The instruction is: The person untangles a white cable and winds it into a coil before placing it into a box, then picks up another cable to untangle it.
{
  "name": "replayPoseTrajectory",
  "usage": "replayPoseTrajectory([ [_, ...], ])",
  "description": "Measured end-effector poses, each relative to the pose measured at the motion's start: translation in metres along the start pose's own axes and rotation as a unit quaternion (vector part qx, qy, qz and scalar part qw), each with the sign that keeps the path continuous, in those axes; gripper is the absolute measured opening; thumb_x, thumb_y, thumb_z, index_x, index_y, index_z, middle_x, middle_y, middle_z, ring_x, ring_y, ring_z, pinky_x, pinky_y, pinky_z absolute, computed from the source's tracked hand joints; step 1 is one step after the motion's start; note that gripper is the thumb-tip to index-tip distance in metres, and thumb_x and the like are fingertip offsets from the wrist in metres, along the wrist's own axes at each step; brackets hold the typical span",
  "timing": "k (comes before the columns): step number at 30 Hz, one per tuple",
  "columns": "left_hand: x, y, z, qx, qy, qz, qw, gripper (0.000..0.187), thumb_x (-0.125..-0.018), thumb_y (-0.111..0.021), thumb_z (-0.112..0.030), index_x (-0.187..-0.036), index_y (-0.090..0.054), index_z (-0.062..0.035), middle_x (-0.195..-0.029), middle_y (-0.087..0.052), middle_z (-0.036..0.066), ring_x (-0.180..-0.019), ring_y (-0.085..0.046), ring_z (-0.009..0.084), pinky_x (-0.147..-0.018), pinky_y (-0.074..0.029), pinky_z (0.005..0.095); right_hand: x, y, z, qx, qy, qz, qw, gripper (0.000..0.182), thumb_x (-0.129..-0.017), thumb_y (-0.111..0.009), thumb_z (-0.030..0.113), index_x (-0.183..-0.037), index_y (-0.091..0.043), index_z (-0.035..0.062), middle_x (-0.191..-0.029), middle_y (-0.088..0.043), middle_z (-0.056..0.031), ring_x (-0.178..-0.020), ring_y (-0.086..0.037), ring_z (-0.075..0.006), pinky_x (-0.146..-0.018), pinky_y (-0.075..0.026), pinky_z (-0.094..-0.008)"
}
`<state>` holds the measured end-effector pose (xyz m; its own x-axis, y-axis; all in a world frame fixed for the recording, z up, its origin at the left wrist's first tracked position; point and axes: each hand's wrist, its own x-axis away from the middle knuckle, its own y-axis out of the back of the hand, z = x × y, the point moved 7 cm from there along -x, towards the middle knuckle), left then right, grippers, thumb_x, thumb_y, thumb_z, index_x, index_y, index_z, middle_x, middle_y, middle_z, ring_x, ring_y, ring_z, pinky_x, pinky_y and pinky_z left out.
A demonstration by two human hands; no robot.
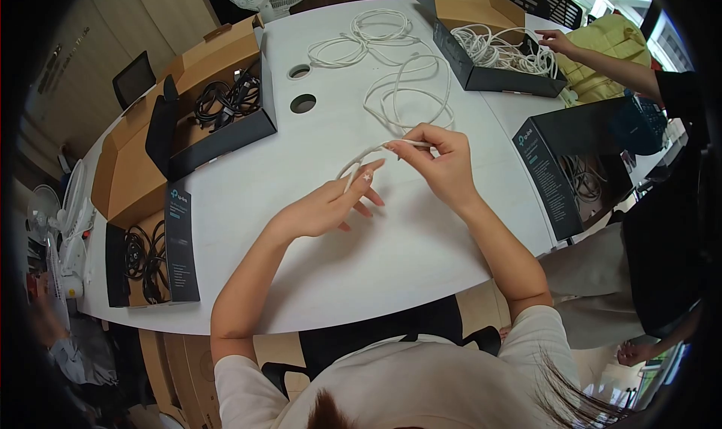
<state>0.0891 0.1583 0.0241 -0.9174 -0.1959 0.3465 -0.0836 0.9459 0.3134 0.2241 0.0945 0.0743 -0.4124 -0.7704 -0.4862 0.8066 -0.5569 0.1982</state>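
Observation:
A white cable (pixel 357 160) runs between my two hands above the white table (pixel 361 256). My left hand (pixel 327 206) has the cable lying over its thumb side, with its fingers apart and pointing right. Higher and to the right, my right hand (pixel 444 162) pinches the cable between thumb and fingers. Beyond my hands, more white cable (pixel 395 90) lies in loose loops on the table, stretching toward the far edge. The loops nearest my right hand pass just behind it.
Open boxes with black cables (pixel 226 102) (pixel 147 260) stand at the left. At the right are a box of white cables (pixel 500 53) and a dark box (pixel 553 173). A co-worker's hand (pixel 556 42) is at the white-cable box. Two round holes (pixel 303 103) pierce the table.

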Motion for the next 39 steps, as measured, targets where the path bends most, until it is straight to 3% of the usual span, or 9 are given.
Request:
replayPoseTrajectory([
  [6,0.0,0.022,-0.019,0.155,-0.15,-0.09,0.972,0.07,-0.086,-0.016,-0.064,-0.14,0.009,-0.0288,-0.143,-0.024,0.013,-0.131,-0.026,0.0292,-0.096,-0.034,0.0512,0.018,-0.026,0.019,-0.013,0.094,0.055,0.994,0.023,-0.087,-0.052,0.009,-0.107,-0.056,0.0005,-0.072,-0.059,-0.0057,-0.058,-0.048,-0.0124,-0.051,-0.037,-0.0245],
  [12,0.043,0.067,-0.064,0.436,-0.383,-0.159,0.799,0.062,-0.092,-0.017,-0.052,-0.142,0.002,-0.0207,-0.143,-0.023,0.013,-0.132,-0.024,0.0259,-0.103,-0.028,0.0441,0.045,-0.074,0.014,0.102,0.164,0.229,0.954,0.039,-0.085,-0.054,0.01,-0.123,-0.046,0.008,-0.084,-0.061,-0.0098,-0.07,-0.055,-0.0257,-0.065,-0.042,-0.0346],
  [14,0.064,0.093,-0.058,0.551,-0.449,-0.085,0.698,0.06,-0.094,-0.021,-0.046,-0.141,-0.004,-0.0135,-0.129,-0.045,0.012,-0.11,-0.052,0.0178,-0.093,-0.042,0.0381,0.05,-0.085,0.0,0.127,0.188,0.291,0.929,0.041,-0.084,-0.054,0.009,-0.124,-0.046,0.0086,-0.089,-0.061,-0.0083,-0.073,-0.054,-0.0257,-0.069,-0.042,-0.0353],
  [16,0.091,0.104,-0.075,0.571,-0.506,0.107,0.637,0.055,-0.096,-0.025,-0.038,-0.141,-0.01,-0.0102,-0.089,-0.064,0.007,-0.059,-0.06,0.0105,-0.062,-0.052,0.0286,0.047,-0.084,-0.007,0.183,0.207,0.314,0.908,0.036,-0.084,-0.055,0.011,-0.12,-0.05,0.011,-0.088,-0.061,-0.0061,-0.073,-0.055,-0.0243,-0.07,-0.042,-0.0354],
  [19,0.133,0.115,-0.093,0.56,-0.547,0.143,0.605,0.047,-0.097,-0.027,-0.029,-0.138,-0.018,-0.0082,-0.054,-0.057,0.005,-0.031,-0.041,0.008,-0.035,-0.04,0.0209,0.038,-0.074,-0.016,0.196,0.204,0.32,0.904,0.028,-0.084,-0.055,0.014,-0.113,-0.056,0.0121,-0.084,-0.062,-0.0043,-0.074,-0.055,-0.0228,-0.071,-0.042,-0.0345],
  [26,0.157,0.063,-0.104,0.235,-0.528,0.314,0.753,0.034,-0.092,-0.039,-0.015,-0.12,-0.048,0.0019,-0.046,-0.053,0.007,-0.029,-0.042,0.0098,-0.028,-0.033,0.021,-0.014,-0.044,-0.044,0.23,0.099,0.283,0.926,0.027,-0.084,-0.056,0.033,-0.082,-0.061,0.0073,-0.075,-0.061,-0.0104,-0.069,-0.057,-0.0284,-0.062,-0.044,-0.0359],
  [30,0.095,-0.008,-0.07,0.241,-0.228,0.41,0.849,0.039,-0.087,-0.03,-0.012,-0.108,-0.051,0.0138,-0.055,-0.055,0.006,-0.036,-0.045,0.0058,-0.033,-0.032,0.0186,-0.075,-0.005,-0.02,0.245,0.033,0.24,0.939,0.028,-0.084,-0.056,0.032,-0.079,-0.064,0.0057,-0.072,-0.063,-0.009,-0.062,-0.056,-0.0212,-0.057,-0.042,-0.0312],
  [33,0.048,-0.048,-0.046,0.12,-0.083,0.344,0.928,0.04,-0.088,-0.026,-0.015,-0.119,-0.048,-0.0024,-0.055,-0.054,0.003,-0.036,-0.036,0.0036,-0.035,-0.029,0.0172,-0.099,0.004,0.009,0.202,0.048,0.224,0.952,0.024,-0.083,-0.059,0.026,-0.08,-0.065,0.0027,-0.066,-0.061,-0.0047,-0.058,-0.05,-0.0098,-0.052,-0.037,-0.0247],
  [39,0.008,0.011,-0.021,0.268,-0.094,0.03,0.958,0.052,-0.086,-0.024,-0.013,-0.138,-0.022,-0.0138,-0.079,-0.059,0.01,-0.039,-0.041,0.0055,-0.031,-0.027,0.0169,-0.086,0.001,0.063,0.194,0.115,0.207,0.952,0.02,-0.08,-0.064,0.022,-0.08,-0.066,0.0018,-0.064,-0.06,-0.004,-0.056,-0.05,-0.0088,-0.049,-0.036,-0.0231],
])
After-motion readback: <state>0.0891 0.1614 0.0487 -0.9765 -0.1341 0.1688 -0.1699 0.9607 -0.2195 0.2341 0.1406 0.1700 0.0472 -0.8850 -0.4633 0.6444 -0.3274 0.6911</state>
